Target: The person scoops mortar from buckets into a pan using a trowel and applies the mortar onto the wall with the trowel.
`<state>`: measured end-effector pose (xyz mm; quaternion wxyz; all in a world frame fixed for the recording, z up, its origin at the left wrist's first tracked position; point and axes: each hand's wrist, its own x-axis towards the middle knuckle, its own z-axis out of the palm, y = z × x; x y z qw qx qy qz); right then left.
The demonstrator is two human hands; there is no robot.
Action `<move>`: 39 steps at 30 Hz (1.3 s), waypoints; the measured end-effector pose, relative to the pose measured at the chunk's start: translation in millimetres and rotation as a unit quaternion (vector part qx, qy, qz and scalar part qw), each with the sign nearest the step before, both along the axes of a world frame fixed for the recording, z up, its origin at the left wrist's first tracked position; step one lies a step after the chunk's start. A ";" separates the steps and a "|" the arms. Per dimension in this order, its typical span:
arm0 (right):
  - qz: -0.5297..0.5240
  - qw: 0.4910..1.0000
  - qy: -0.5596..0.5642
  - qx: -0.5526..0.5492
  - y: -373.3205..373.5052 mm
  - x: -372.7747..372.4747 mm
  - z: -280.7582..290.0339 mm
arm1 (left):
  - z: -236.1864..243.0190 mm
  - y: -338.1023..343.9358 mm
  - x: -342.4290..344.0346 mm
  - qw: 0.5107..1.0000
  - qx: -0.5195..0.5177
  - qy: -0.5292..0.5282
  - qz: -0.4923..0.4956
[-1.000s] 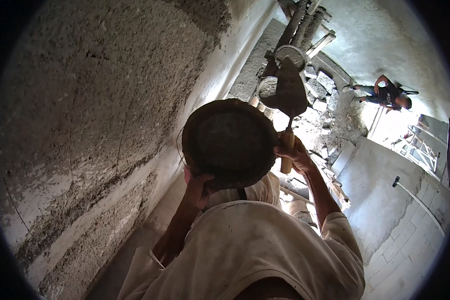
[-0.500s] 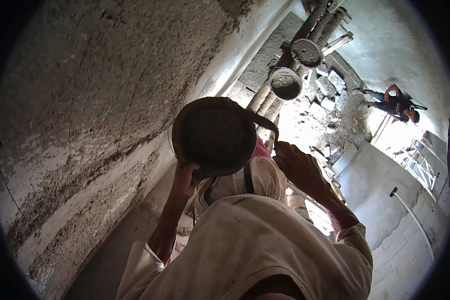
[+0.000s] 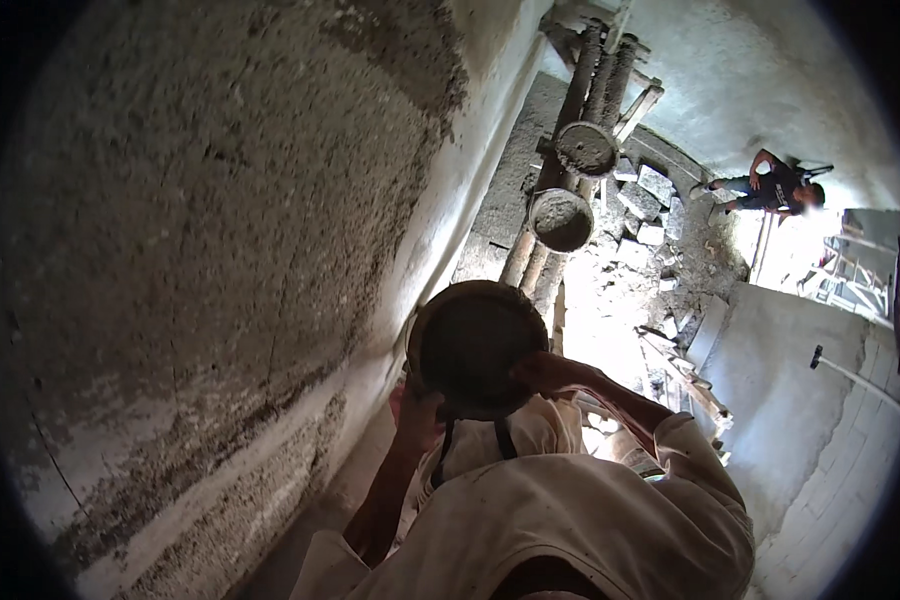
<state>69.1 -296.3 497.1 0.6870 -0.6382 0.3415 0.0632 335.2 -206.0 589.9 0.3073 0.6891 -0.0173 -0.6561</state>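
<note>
Right hand has moved left over the right edge of the pan, mid-frame; its grip cannot be determined. Left hand pinches the pan, lower left.

Matt, dark surface shown on the round pan, pale matt cloth worn as a shirt, near wall coated in rough plaster, poles made of rough wood, grey mix left grainy.

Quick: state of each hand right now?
Left hand: closed on the pan, at its near edge.
Right hand: at the pan's right side; too dark to tell its grip.
</note>
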 end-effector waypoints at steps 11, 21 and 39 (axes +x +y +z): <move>-0.237 0.960 -0.059 0.136 15.3 -52.6 3.1 | -53.3 -72.0 5.6 0.997 -0.070 0.000 -0.039; -0.705 0.663 -0.225 0.113 -14.9 1.0 122.4 | -126.9 -87.4 58.2 0.997 -0.037 0.041 0.048; -0.371 0.831 -0.380 -0.164 -113.8 209.2 275.3 | -21.2 21.7 79.3 0.984 -0.002 -0.040 0.172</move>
